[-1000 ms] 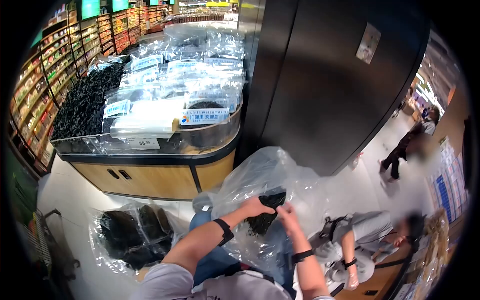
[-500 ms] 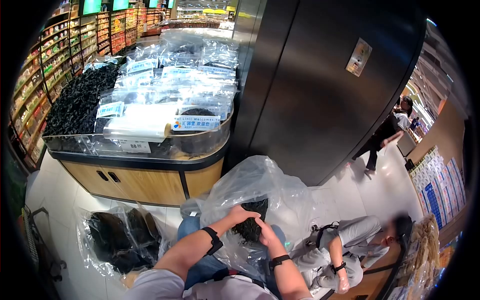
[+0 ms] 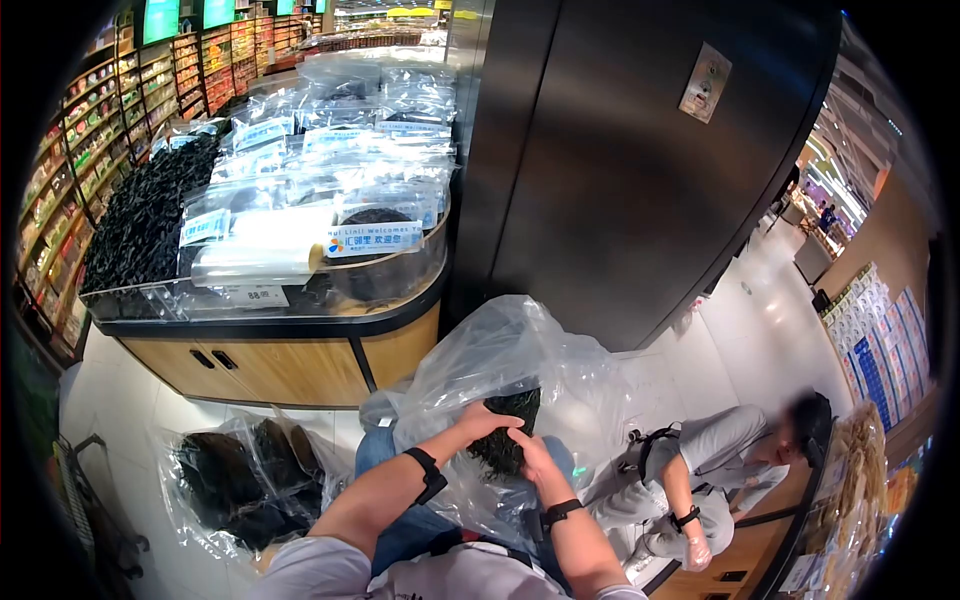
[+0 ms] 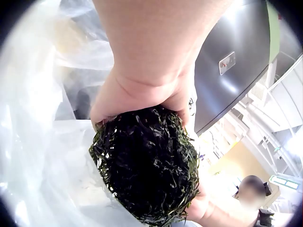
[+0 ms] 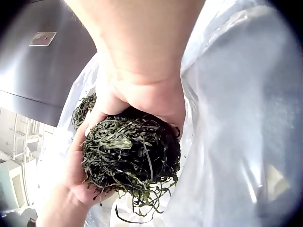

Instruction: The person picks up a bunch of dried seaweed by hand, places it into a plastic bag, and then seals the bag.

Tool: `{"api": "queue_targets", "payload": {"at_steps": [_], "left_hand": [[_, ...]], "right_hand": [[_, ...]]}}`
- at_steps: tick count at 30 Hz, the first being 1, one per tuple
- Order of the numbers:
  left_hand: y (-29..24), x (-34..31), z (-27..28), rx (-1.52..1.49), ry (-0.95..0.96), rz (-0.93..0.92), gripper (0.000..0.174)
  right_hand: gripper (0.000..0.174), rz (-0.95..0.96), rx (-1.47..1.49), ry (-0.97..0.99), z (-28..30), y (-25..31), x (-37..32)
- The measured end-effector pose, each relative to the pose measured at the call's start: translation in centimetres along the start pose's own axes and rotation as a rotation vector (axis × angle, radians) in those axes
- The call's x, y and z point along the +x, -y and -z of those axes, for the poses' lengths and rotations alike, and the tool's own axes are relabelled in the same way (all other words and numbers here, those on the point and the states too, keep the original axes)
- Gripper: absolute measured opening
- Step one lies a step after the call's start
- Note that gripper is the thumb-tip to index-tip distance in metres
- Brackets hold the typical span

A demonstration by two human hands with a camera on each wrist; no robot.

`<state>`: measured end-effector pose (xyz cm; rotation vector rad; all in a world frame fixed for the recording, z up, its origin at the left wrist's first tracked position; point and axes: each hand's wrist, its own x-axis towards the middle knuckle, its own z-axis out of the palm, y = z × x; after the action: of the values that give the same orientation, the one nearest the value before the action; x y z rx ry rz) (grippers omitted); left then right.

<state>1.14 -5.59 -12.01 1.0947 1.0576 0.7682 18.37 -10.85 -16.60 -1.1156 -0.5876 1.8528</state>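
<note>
Both hands hold a bundle of dark green, shredded dried seaweed over the mouth of a large clear plastic bag. My left hand grips it from the left, with thumb and fingers curled round its edge in the left wrist view. From the other side my right hand grips the same bundle, the two thumbs close together. Loose strands of the seaweed dangle below the right palm in the right wrist view. Part of the fingers is hidden behind the bundle.
Another clear bag with dark bundles lies on the floor at left. Ahead stands a display counter with bagged dark goods and a plastic roll. A black cabinet rises beside it. A person in grey squats at right.
My right hand has come in closer round the seaweed, its thumb now beside the left one. The head view has shifted a little, and the person walking in the aisle is out of sight.
</note>
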Motion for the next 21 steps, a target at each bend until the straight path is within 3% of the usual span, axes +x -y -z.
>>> {"api": "queue_targets", "payload": {"at_steps": [6, 9, 11, 13, 17, 19, 21], "left_hand": [[-0.2, 0.5, 0.4, 0.015, 0.071, 0.064, 0.062], [-1.5, -0.1, 0.6, 0.007, 0.097, 0.081, 0.059], [-3.0, -1.1, 0.5, 0.044, 0.103, 0.132, 0.047], [-1.4, 0.3, 0.8, 0.020, 0.115, 0.123, 0.047], [-1.7, 0.8, 1.3, 0.052, 0.173, 0.194, 0.060], [-1.6, 0.9, 1.4, -0.003, 0.202, 0.078, 0.072], [-3.8, -0.1, 1.2, 0.018, 0.232, 0.115, 0.079]], "right_hand": [[0.042, 0.035, 0.058, -0.026, -0.5, -0.1, 0.2], [0.041, 0.048, 0.064, -0.035, -0.2, -0.6, 0.9], [0.042, 0.045, 0.031, -0.035, -0.2, -0.8, 0.8], [0.040, 0.086, 0.037, -0.067, -0.8, -0.6, 0.6], [0.039, 0.077, 0.052, -0.093, -0.8, -0.4, 0.7], [0.040, 0.102, 0.056, -0.101, -1.2, -0.1, 0.6], [0.040, 0.136, 0.089, -0.121, -1.4, -0.1, 0.6]]}}
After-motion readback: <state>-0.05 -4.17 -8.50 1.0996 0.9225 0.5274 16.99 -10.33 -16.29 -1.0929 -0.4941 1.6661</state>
